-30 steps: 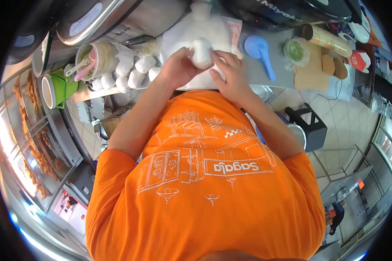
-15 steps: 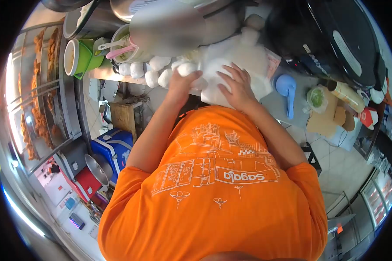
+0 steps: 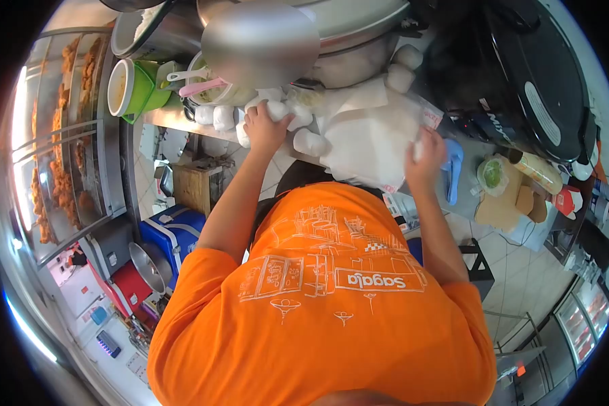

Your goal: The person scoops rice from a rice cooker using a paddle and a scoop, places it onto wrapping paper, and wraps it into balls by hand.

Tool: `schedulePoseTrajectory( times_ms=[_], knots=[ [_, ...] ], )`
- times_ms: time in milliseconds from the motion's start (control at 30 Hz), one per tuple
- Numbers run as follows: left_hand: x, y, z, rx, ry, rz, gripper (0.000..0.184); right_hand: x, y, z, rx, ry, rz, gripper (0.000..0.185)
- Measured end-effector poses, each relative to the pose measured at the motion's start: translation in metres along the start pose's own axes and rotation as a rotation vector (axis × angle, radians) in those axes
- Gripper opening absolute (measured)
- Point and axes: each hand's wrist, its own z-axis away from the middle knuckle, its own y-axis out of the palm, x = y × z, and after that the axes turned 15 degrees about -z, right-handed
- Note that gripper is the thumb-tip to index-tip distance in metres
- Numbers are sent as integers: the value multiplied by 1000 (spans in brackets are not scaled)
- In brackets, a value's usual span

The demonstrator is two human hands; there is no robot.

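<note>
My left hand [image 3: 266, 128] is closed around a white rounded bundle [image 3: 275, 109] among several similar white bundles [image 3: 223, 118] along the counter's near edge. Another white bundle [image 3: 310, 143] lies by itself between that hand and the stack of white paper sheets [image 3: 362, 145]. At the stack's right edge, my right hand [image 3: 426, 159] has its fingers curled in on the paper, just beside its pink-printed corner [image 3: 431, 116]. What the bundles contain is hidden.
Behind the paper stands a large metal pot [image 3: 358, 57]. To the right are a black cooker [image 3: 521, 74], a blue ladle-like utensil [image 3: 452, 172] and a tub of green food [image 3: 492, 173]. At left stand a green bucket [image 3: 139, 88] and a glass case of fried food [image 3: 64, 145].
My left hand has moved a little left, onto the bundles. My right hand has gone from spread over the paper's middle to its right edge, and its fingers have curled.
</note>
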Motion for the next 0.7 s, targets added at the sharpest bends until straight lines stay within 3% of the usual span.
schedulePoseTrajectory(
  times_ms=[67, 133, 200, 300, 333, 367, 433, 500, 567, 600, 700],
  knots=[
    [5, 7, -3, -27, -56, 88, 85, -18, -17, 35, -355, 75, 170, 64],
    [11, 14, -3, -50, -104, 171, 81, -23, -38, 53, -362, 232, 378, 66],
    [19, 14, -7, -17, -3, 249, 73, -42, -45, 65, -284, 334, 340, 59],
    [32, -38, -8, 82, 145, 106, 65, -86, -52, 77, -152, 475, 334, 49],
    [38, -61, -14, 34, 226, 215, 45, -95, -53, 79, -99, 523, 374, 45],
    [45, -90, -23, 11, 228, 208, 45, -98, -56, 82, -187, 493, 356, 42],
    [65, -143, -49, 141, 74, 491, 25, -85, -58, 88, -367, 421, 361, 40],
    [114, -169, -98, -221, 129, 543, 16, -60, -61, 96, -523, 456, 384, 41],
    [154, -212, -157, -426, 96, 570, 18, -27, -54, 100, -647, 599, 269, 40],
    [178, -233, -190, -425, 113, 472, 19, -8, -46, 102, -699, 667, 155, 39],
    [241, -270, -291, -383, 224, 256, 22, 61, -1, 90, -840, 532, -48, 26]
  ],
)
